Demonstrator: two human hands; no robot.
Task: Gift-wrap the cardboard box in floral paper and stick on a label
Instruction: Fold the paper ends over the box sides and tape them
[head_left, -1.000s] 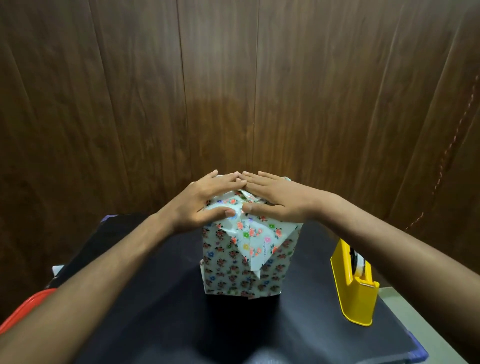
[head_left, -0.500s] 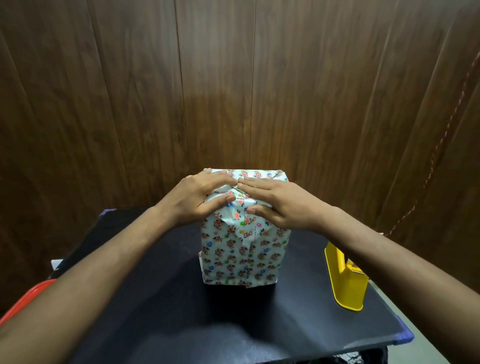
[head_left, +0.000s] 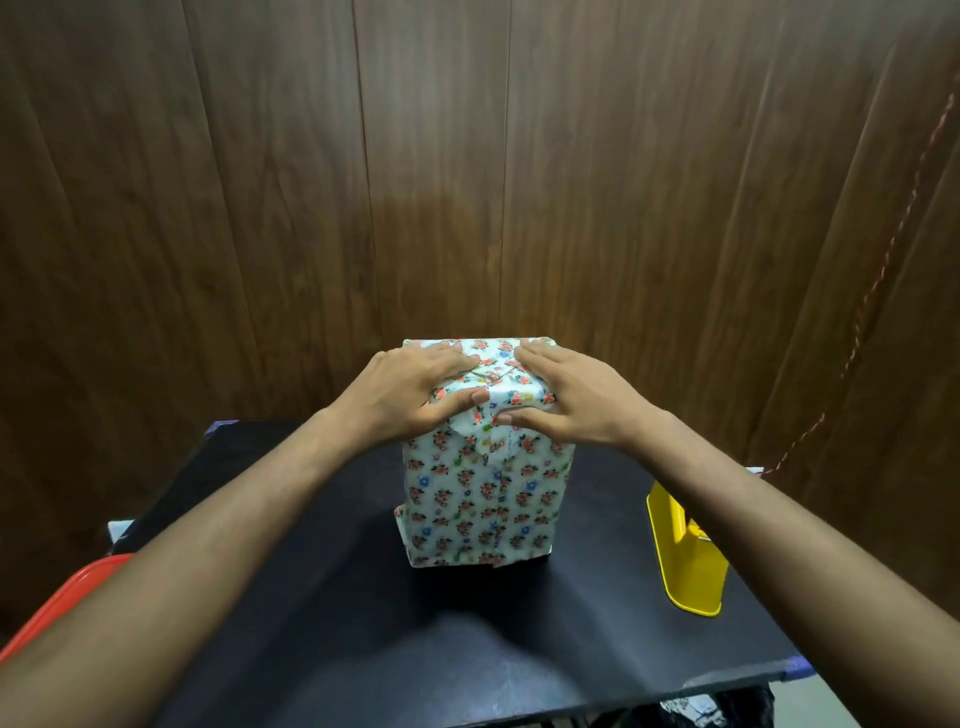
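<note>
Two flat hands, left hand, right hand, press wrapped box; black table, wood-panel wall.

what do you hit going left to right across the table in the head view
red tray → left hand → wrapped box → right hand → yellow tape dispenser

The box, fully covered in white floral paper, stands upright mid-surface. Folded flaps meet on its top and overlap down the near face. No label seems attached, though part of the top is hidden.
</note>
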